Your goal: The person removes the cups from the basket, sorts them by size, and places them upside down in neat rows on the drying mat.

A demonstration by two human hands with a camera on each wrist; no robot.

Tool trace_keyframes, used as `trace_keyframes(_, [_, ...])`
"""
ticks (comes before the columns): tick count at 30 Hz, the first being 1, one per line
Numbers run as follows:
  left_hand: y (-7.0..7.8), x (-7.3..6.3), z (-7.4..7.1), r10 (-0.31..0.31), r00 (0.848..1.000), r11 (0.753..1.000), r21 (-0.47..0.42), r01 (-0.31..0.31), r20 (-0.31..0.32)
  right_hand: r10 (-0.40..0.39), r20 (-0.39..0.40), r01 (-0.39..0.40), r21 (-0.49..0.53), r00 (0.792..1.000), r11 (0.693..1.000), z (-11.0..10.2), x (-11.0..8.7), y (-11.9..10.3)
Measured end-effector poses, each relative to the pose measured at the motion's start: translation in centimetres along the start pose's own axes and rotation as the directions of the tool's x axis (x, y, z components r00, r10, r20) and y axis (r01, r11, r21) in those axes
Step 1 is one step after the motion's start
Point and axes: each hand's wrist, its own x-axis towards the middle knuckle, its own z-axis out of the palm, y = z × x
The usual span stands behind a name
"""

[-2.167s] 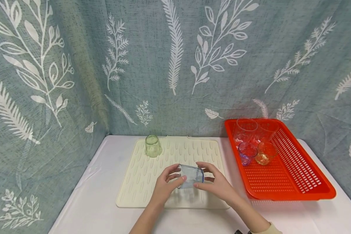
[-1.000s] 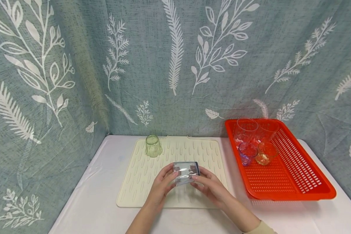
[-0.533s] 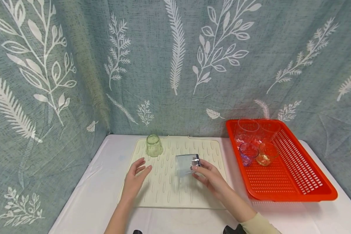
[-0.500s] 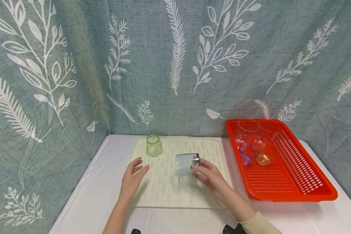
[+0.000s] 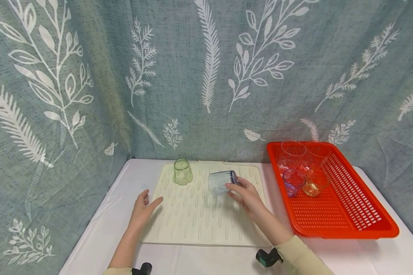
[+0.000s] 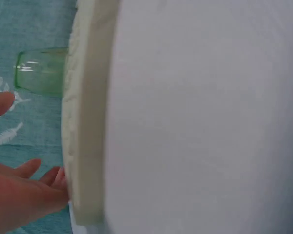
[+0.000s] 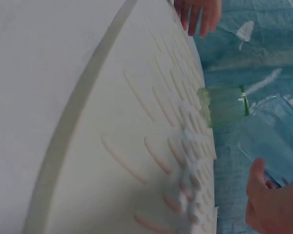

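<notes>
My right hand [image 5: 246, 195] grips a clear bluish glass tumbler [image 5: 220, 183] by its dark blue base end. The tumbler is tilted almost onto its side above the cream drying mat [image 5: 189, 229], its mouth toward the left; the right wrist view shows the thumb against the blue tumbler [image 7: 273, 136]. Over the mat's left edge, my left hand [image 5: 142, 210] holds nothing, fingers and thumb apart. A green glass tumbler [image 5: 182, 173] stands upside down at the mat's back left; it also shows in the left wrist view as a green tumbler [image 6: 44, 72].
At the right a red plastic basket [image 5: 330, 214] holds two tall clear glasses [image 5: 293, 154], a purple glass [image 5: 293, 181] and a yellowish glass [image 5: 315, 185]. A patterned curtain [image 5: 192, 95] hangs behind the white-covered table [image 5: 179, 261].
Both hands first held the blue tumbler. My left hand let go and moved away left. My right hand has carried the tumbler a little back, tilting it mouth slightly downward.
</notes>
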Motion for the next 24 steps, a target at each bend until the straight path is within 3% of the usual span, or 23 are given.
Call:
trace_keyframes(6, [-1.0,0.7,0.0,-0.046,0.999,0.996,-0.075,0.046,0.002,0.011,-0.018,-0.012,-0.073,1.0,0.997,0.3,1.1,0.0])
trace_keyframes(15, [-1.9,1.3,-0.1,-0.057,0.997,0.986,-0.153,0.064,0.047,0.009,-0.055,-0.02,-0.219,0.998,0.976,1.1,3.0,-0.7])
trace_keyframes(20, [-2.0,1.4,0.0,-0.044,0.996,0.984,-0.172,0.056,0.071,-0.048,-0.063,0.02,-0.385,0.997,0.923,1.8,4.3,-0.9])
trace_keyframes(24, [-2.0,1.3,0.1,-0.039,0.996,0.984,-0.173,0.052,0.078,-0.099,-0.06,0.05,-0.551,0.993,0.833,2.4,5.3,-0.7])
